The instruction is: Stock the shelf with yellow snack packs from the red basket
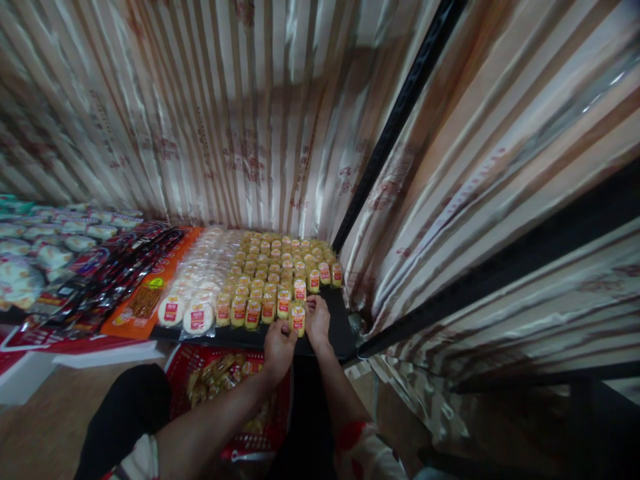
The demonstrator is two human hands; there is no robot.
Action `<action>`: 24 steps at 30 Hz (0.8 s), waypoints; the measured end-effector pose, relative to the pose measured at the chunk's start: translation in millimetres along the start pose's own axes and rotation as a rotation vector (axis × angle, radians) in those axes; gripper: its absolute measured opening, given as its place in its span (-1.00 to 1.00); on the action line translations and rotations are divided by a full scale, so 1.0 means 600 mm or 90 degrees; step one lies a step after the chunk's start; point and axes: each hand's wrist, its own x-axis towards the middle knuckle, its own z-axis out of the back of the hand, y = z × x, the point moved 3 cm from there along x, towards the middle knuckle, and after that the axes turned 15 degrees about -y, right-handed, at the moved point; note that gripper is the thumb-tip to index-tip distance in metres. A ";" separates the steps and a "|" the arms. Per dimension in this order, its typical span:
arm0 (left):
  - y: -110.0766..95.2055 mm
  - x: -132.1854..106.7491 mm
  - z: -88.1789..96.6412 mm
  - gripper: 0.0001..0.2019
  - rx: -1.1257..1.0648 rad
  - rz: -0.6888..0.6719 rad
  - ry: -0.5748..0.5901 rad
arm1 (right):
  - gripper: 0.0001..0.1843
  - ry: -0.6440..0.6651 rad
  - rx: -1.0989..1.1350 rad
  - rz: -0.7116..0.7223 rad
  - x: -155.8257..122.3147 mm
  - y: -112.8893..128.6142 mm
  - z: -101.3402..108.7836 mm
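Observation:
Both hands meet at the front edge of a low black display shelf (340,337). My left hand (277,347) and my right hand (317,321) are closed round a small yellow packaged snack with a red label (298,319), standing it at the front right of the rows. Several rows of the same yellow packs (280,270) fill the shelf behind it. Round white packs with red labels (193,303) lie in rows to the left of them.
A red shopping basket (230,393) holding more yellow packs sits on the floor under my arms. Orange and red-black snack bags (137,287) and pale packs (45,247) lie further left. Striped satin curtains (225,120) hang behind and to the right, with a black pole (400,113).

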 end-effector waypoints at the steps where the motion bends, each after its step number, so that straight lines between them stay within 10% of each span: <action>1: -0.001 0.000 0.000 -0.90 -0.002 -0.001 0.000 | -0.92 -0.002 0.000 0.000 0.000 0.001 0.000; 24: -0.008 -0.009 -0.046 -0.95 -0.019 0.027 -0.013 | -0.53 0.103 0.046 -0.091 0.005 0.003 0.034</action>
